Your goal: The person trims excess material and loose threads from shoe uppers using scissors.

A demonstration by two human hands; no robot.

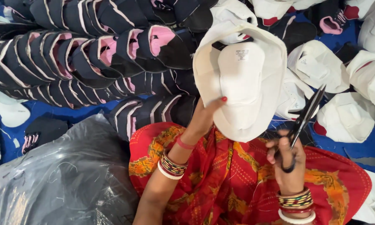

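Holding a white shoe upper up, scissors ready

I see my left hand (204, 118) pinching the lower edge of the white shoe upper (239, 79), raised over my lap. My right hand (288, 164) is clenched on the black scissors (304, 118), blades nearly together, just beside the upper. Dark stacked uppers (83, 58) lie on the blue sheet (50, 110) beyond.

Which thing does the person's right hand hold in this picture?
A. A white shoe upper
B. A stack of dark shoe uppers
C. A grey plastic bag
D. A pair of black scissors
D: the right hand grips a pair of black scissors with the blades pointing up, while the left hand holds the white shoe upper.
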